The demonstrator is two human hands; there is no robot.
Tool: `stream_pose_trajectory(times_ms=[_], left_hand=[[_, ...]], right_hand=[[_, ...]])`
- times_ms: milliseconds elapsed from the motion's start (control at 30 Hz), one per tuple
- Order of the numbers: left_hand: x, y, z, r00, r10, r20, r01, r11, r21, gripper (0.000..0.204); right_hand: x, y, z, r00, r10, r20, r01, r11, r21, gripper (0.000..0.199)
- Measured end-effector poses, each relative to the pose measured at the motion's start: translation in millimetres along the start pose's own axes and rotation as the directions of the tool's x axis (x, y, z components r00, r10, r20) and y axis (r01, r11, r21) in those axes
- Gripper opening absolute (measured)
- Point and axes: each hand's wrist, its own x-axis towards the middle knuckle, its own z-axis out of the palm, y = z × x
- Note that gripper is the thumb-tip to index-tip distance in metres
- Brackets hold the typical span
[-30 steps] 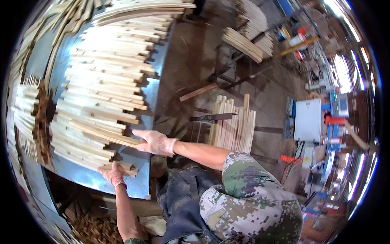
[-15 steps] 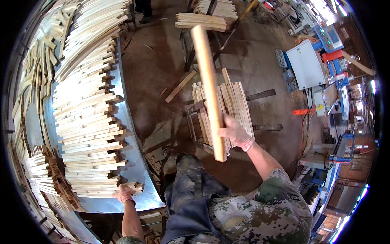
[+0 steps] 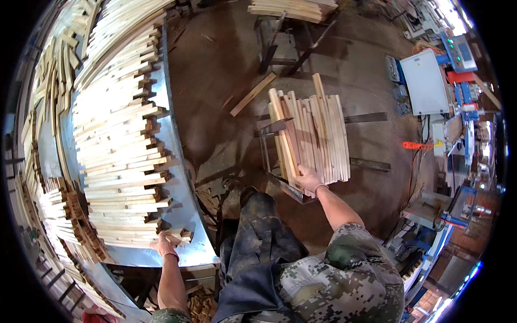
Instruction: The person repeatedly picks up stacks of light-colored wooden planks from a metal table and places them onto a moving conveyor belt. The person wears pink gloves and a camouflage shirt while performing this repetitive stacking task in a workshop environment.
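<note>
Metal table (image 3: 189,223): fills the left of the frame, its bare edge running down to the lower centre-left.
Row of wooden strips (image 3: 121,161): side by side on the table, uneven ends facing the middle of the frame.
Dark metal stand (image 3: 367,118): centre right of the frame, bars reaching out past the stack on it.
Stack of strips (image 3: 326,137): on the stand, most running up and down the frame.
White cabinet (image 3: 425,83): upper right.
Held strip (image 3: 286,137): slanting along the stack's left side; whether it fully rests there, I cannot tell.
Loose board (image 3: 253,94): on the floor, upper centre.
Right hand (image 3: 309,180): gloved, centre of the frame, closed around the held strip's lower end, fingers partly hidden.
Left hand (image 3: 165,246): lower left, touching the row's lowest strips, thumb raised; whether it grips one, I cannot tell.
Orange coiled hose (image 3: 417,145): right, below the cabinet.
</note>
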Motion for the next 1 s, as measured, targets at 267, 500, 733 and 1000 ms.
stream_pose_trajectory(times_ms=[267,500,733,1000], left_hand=[[-5.6,-12.7,-1.2,0.982,0.157,-0.105,-0.153,0.987,0.047,0.120],[-34.1,6.7,4.0,0.972,0.138,-0.188,-0.080,0.955,0.285,0.124],[-44.5,21.2,1.1,0.967,0.119,-0.227,-0.046,0.951,0.306,0.125],[-1.1,-26.9,-26.6,0.968,0.127,-0.216,-0.164,0.973,-0.162,0.099]], right_hand=[[15.6,-36.8,-17.3,0.950,0.010,0.313,0.137,0.885,-0.445,0.043],[-31.4,-236.9,-48.9,0.778,-0.253,0.575,0.539,0.739,-0.404,0.045],[37.7,-447.5,90.6,0.564,-0.785,0.256,0.775,0.610,0.163,0.081],[77.6,-559.8,180.1,0.589,-0.808,0.006,0.802,0.584,-0.128,0.085]])
